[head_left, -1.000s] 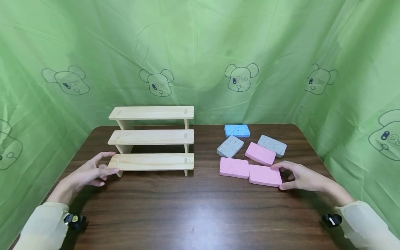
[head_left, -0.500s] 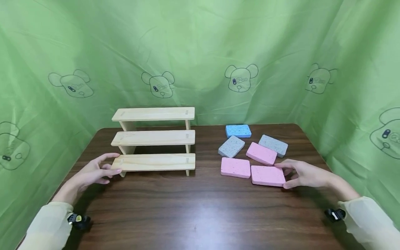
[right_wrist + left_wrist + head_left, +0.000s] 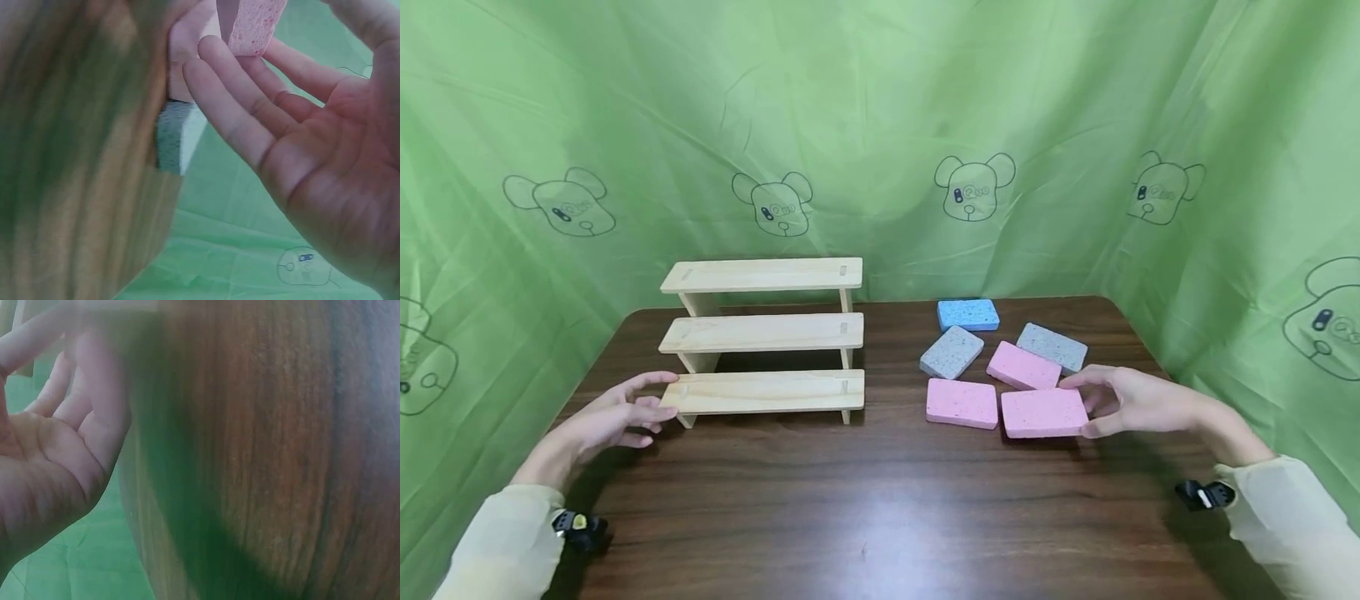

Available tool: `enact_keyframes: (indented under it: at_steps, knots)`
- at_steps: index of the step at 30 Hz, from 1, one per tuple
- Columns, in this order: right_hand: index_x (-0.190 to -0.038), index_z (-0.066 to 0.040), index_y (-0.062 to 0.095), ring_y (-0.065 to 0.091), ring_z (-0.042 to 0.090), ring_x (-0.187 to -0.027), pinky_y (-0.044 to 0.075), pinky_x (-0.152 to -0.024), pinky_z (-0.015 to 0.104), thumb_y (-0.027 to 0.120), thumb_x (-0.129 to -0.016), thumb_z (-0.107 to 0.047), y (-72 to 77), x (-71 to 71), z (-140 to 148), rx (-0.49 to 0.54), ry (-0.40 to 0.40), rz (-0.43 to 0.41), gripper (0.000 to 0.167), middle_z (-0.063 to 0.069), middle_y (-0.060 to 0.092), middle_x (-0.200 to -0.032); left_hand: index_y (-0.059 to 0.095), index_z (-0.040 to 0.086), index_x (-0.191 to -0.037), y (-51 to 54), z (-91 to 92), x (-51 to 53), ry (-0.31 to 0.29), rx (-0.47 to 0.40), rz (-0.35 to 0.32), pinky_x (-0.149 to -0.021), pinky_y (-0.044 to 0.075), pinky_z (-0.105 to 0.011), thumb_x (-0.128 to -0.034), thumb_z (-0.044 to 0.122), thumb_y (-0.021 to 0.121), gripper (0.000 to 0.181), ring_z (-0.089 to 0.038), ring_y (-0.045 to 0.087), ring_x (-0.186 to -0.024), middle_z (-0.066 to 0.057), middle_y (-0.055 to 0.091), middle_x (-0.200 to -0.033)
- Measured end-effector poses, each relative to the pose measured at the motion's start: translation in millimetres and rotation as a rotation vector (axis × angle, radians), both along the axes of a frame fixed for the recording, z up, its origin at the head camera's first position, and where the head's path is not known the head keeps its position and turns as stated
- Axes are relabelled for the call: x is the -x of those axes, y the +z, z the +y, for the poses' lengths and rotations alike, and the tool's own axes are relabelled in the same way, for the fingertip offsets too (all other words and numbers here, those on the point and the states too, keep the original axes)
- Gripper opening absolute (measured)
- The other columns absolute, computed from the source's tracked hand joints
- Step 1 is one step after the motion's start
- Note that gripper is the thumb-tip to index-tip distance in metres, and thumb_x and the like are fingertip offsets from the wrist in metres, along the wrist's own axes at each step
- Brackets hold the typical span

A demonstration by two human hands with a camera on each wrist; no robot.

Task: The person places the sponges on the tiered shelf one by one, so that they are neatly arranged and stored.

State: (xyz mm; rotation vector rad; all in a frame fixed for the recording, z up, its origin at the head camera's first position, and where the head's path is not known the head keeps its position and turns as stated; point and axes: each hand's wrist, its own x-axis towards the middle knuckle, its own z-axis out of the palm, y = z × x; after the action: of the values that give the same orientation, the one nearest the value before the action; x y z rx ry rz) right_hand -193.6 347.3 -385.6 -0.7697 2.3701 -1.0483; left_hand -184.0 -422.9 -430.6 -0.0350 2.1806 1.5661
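Observation:
A pink sponge (image 3: 1043, 412), slightly raised off the table, is pinched at its right end by the right hand (image 3: 1138, 402). In the right wrist view this sponge (image 3: 255, 26) shows at the top, by the fingers of the right hand (image 3: 325, 144). At the left end of the lowest board of a three-tier wooden shelf (image 3: 767, 392), the left hand (image 3: 597, 427) grips with thumb and index finger. The left wrist view has the left hand (image 3: 56, 450) with its fingertips blurred. Two other pink sponges (image 3: 961, 403) (image 3: 1024, 365) lie close by.
Two grey sponges (image 3: 952, 352) (image 3: 1052, 347) and a blue sponge (image 3: 968, 314) lie behind the pink ones. Green cloth (image 3: 880, 125) with bear drawings hangs around the dark wooden table (image 3: 820, 500).
The right hand has lifted the front right pink sponge a little off the table. The left hand has stayed at the shelf's end; the view has shifted slightly.

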Motion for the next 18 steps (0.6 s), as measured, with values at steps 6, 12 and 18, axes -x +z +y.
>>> enact_keyframes:
  at_steps: [6, 12, 18]
  knots:
    - [-0.14, 0.003, 0.05, 0.067, 0.018, -0.108, 0.056, -0.089, 0.031, 0.083, -0.087, -0.019, 12.9, 7.2, -6, 0.012, -0.011, 0.036, 0.066, 0.018, 0.059, -0.127, 0.037, 0.029, -0.146, 2.2, 0.1, 2.2, 0.004, 0.023, -0.018, -0.067, 0.059, -0.035, -0.0994, 0.017, 0.067, 0.057, -0.018, 0.059, -0.085, -0.006, 0.061, -0.106]
    - [-0.139, -0.006, 0.055, 0.066, 0.017, -0.106, 0.057, -0.088, 0.031, 0.085, -0.085, -0.024, 28.2, 17.4, -23, 0.005, -0.026, 0.125, 0.064, 0.01, 0.062, -0.122, 0.035, 0.028, -0.147, 6.3, 1.0, 3.4, -0.003, 0.053, -0.013, -0.067, 0.058, -0.037, -0.0987, 0.02, 0.068, 0.059, -0.019, 0.058, -0.083, -0.007, 0.061, -0.108]
    - [-0.139, -0.008, 0.055, 0.064, 0.024, -0.11, 0.057, -0.089, 0.042, 0.084, -0.086, -0.015, 37.2, 32.2, -54, 0.114, -0.015, 0.174, 0.06, 0.01, 0.06, -0.128, 0.035, 0.028, -0.147, 6.9, 1.3, 1.9, -0.001, 0.065, -0.027, -0.067, 0.058, -0.037, -0.0976, 0.022, 0.07, 0.061, -0.019, 0.058, -0.082, -0.01, 0.062, -0.108]
